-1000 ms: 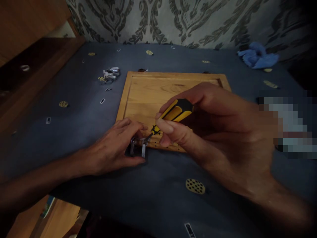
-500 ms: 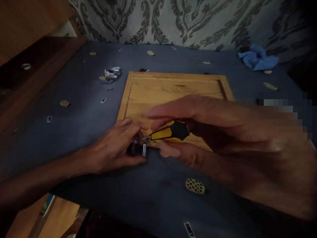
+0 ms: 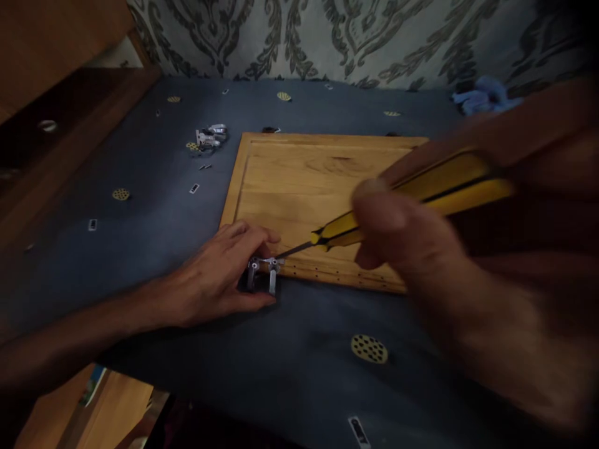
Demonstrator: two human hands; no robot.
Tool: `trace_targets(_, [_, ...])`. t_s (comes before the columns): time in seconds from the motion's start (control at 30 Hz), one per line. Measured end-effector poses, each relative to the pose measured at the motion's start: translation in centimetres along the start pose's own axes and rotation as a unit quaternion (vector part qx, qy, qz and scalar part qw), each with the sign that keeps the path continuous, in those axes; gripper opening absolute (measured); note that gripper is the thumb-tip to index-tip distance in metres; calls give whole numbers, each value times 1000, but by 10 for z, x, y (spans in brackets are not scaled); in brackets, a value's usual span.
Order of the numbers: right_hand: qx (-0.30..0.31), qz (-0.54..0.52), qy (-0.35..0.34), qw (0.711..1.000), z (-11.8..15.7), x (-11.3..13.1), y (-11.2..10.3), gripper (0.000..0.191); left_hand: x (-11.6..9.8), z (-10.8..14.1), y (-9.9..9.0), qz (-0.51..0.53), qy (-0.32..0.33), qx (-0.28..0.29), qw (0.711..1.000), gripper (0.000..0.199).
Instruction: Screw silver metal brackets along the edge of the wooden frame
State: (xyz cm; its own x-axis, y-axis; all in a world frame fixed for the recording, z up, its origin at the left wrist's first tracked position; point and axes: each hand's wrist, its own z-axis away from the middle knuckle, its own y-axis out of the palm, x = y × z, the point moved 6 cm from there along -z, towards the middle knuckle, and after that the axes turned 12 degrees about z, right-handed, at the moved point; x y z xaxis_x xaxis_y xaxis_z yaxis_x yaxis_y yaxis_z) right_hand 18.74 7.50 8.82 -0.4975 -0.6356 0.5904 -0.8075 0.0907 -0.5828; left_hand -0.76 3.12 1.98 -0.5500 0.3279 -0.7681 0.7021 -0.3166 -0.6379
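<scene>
A wooden cabinet door panel lies flat before me, with a row of small dark holes along its near edge. At its near left corner sits a metal hinge, two arms hanging over the edge. My left hand is closed around the hinge, thumb below and fingers resting on the panel. My right hand grips a yellow and black screwdriver, held slanting. The shaft runs down left to the hinge; whether its tip sits in a screw is too small to tell.
More metal hinges lie in a pile at the back left, with a few small screws near them. A blue cloth is at the back right. The patterned dark tablecloth surrounds the panel; a wooden cabinet stands at left.
My right hand has drawn back up and right, and the screwdriver handle is tilted away, so its shaft now shows. My left hand and the hinge have stayed put.
</scene>
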Motion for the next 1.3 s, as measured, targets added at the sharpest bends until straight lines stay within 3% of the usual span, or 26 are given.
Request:
trace_targets(0.03, [-27,13,3,1000,-3,5,-1,15,0,0,0,-5,1,-2,1000,52])
trace_targets(0.2, [-47,-14,-61,997,-11,24,3,21,2,1,3,-11,-18,-3,1000,55])
trace_targets(0.4, [-16,-32,-58,998,-6,13,6,32,-1,1,3,-21,7,-10,1000,55])
trace_targets(0.67, [12,-57,-82,995,-11,17,11,36,-4,0,3,-31,13,4,999,49])
trace_targets(0.77, [46,-72,-69,994,-9,17,14,30,-2,-1,3,-34,6,9,999,39])
trace_targets(0.87, [92,-122,-45,987,-7,13,16,13,-1,0,3,-40,18,1,999,41])
trace_targets(1.0, [178,-174,-27,968,-10,13,17,25,-3,0,3,-25,40,-1,999,40])
trace_targets(1.07, [199,-179,-15,963,-12,15,17,21,-3,0,2,-12,39,-2,999,37])
trace_targets(1.13, [155,-171,-12,973,-14,16,14,12,-3,0,2,-10,37,-3,999,36])
trace_targets(1.23, [66,-119,-5,991,-7,6,12,31,-2,1,3,-16,31,-1,999,39])
trace_targets(1.3, [78,-88,14,993,3,-10,19,32,-1,2,2,-19,25,-2,999,42])
